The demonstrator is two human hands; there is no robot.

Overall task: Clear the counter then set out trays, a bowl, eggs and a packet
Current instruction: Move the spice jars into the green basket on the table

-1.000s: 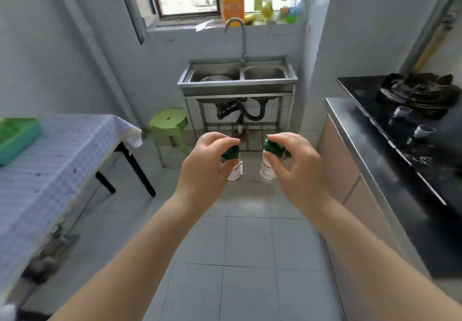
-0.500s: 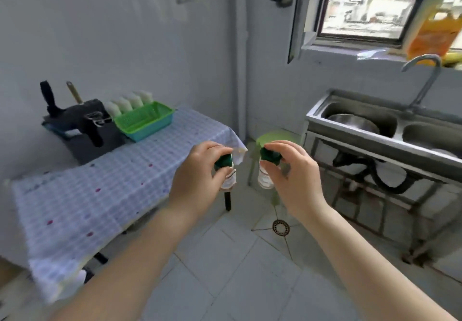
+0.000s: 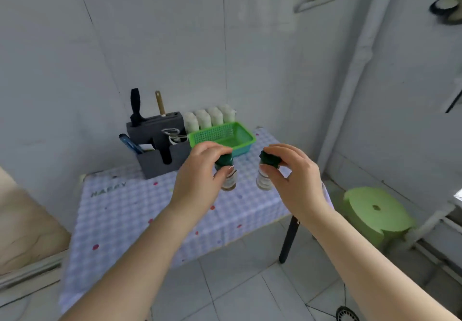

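Two green-capped jars held above the table (image 3: pixel 130 210).
Left hand (image 3: pixel 200 173) grips left jar (image 3: pixel 228 178) by its cap; right hand (image 3: pixel 292 173) grips right jar (image 3: pixel 264 179) likewise; green basket (image 3: pixel 222 135) at 12 o'clock.

Pale grey tiled walls (image 3: pixel 175 45) and floor (image 3: pixel 250 295) are seen. A checked-cloth-covered table (image 3: pixel 130 215) is flanked by a lime green plastic stool (image 3: pixel 375 210).

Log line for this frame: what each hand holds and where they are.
left hand: grips green-capped jar | right hand: grips second green-capped jar | position: above checked table | jars: upright
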